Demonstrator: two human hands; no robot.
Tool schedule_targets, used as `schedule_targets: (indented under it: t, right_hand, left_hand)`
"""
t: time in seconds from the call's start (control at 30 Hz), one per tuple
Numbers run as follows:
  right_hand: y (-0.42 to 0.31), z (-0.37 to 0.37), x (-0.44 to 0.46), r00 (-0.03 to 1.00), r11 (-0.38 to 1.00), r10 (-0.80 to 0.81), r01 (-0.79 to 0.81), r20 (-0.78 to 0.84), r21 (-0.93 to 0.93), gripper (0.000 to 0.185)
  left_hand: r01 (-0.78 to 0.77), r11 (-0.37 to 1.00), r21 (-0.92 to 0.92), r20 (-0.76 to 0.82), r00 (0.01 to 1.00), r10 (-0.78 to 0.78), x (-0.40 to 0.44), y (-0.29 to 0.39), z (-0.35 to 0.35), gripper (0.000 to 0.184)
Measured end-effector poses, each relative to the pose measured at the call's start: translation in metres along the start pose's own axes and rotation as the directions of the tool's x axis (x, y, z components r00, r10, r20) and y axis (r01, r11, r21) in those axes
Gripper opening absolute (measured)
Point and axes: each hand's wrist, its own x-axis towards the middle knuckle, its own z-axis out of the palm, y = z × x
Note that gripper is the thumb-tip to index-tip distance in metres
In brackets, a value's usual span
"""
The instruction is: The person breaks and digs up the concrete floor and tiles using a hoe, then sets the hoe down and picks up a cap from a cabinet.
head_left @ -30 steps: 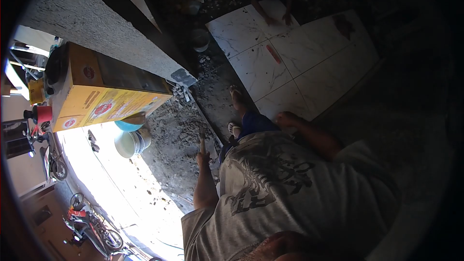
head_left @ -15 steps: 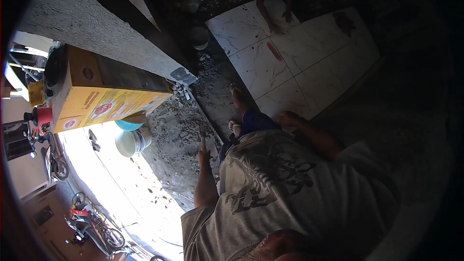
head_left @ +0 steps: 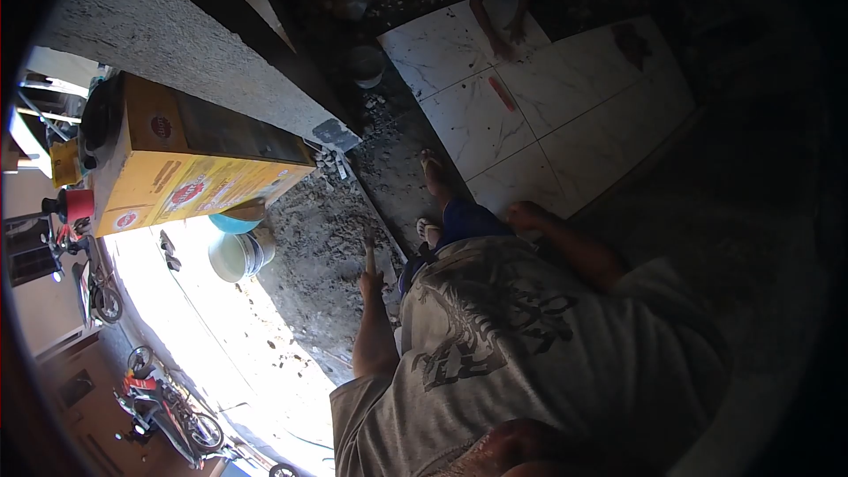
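My left hand (head_left: 371, 283) is wrapped round the light handle of a slim tool (head_left: 370, 256), held over the rough, rubble-strewn ground. The tool's far end is dark and I cannot make out its kind. On the other side, my right hand (head_left: 525, 215) hangs in shadow near the lower edge of the white marbled tiles (head_left: 495, 141). Its fingers look curled, but what they hold, if anything, is hidden. A narrow orange-red object (head_left: 501, 94) lies on the tiles. Beyond it, a co-worker's two hands (head_left: 508, 42) rest on the tile surface.
To the left stands a yellow printed cabinet (head_left: 203, 185) beside a rough concrete pillar (head_left: 185, 44). A white bucket (head_left: 237, 256) and a blue basin (head_left: 235, 223) sit by it. Another bucket (head_left: 366, 67) is near the tiles. Motorcycles (head_left: 168, 415) are parked outside.
One of the co-worker's hands has shifted left, closer to the other. The view has moved slightly. My own hands stay almost in place, the left still gripping the tool.
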Motion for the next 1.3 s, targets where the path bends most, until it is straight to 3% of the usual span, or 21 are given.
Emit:
schedule_targets:
  t: [0.2, 0.4, 0.5, 0.6, 0.9, 1.1, 1.3]
  right_hand:
    - [-0.008, -0.008, -0.003, 0.998, 0.999, 0.032, -0.033, 0.059, 0.004, 0.038]
    - [-0.002, 0.001, -0.002, 0.999, 0.997, 0.052, -0.053, 0.015, 0.048, 0.039]
    - [-0.001, 0.004, 0.000, 0.998, 0.996, 0.069, -0.070, 0.007, 0.061, 0.039]
    - [0.004, 0.010, 0.003, 0.999, 0.997, 0.037, -0.036, -0.007, 0.069, 0.039]
    - [-0.001, 0.008, 0.003, 0.999, 0.997, 0.017, -0.015, -0.028, 0.073, 0.034]
    - [-0.010, 0.002, -0.001, 0.999, 0.996, 0.030, -0.027, -0.040, 0.086, 0.033]
    - [-0.015, -0.002, -0.004, 0.999, 0.996, 0.050, -0.049, -0.011, 0.079, 0.034]
  left_hand:
    - [-0.059, 0.984, 0.168, -0.067, 0.995, 0.071, 0.030, -0.023, 0.013, 0.043]
    - [0.054, 0.998, 0.036, 0.076, 0.996, -0.057, 0.009, -0.007, 0.001, 0.038]
    - [0.017, 0.998, 0.067, 0.075, 0.997, -0.022, 0.016, -0.010, 0.002, 0.037]
    - [-0.013, 1.000, -0.023, -0.018, 1.000, 0.012, 0.010, -0.012, 0.004, 0.041]
    - [-0.031, 0.994, 0.105, -0.052, 0.998, 0.037, 0.016, -0.015, 0.006, 0.046]
    - [0.018, 0.997, 0.072, -0.007, 1.000, -0.018, 0.021, -0.017, 0.007, 0.047]
    - [-0.029, 0.993, 0.114, -0.085, 0.996, 0.039, 0.024, -0.022, 0.011, 0.045]
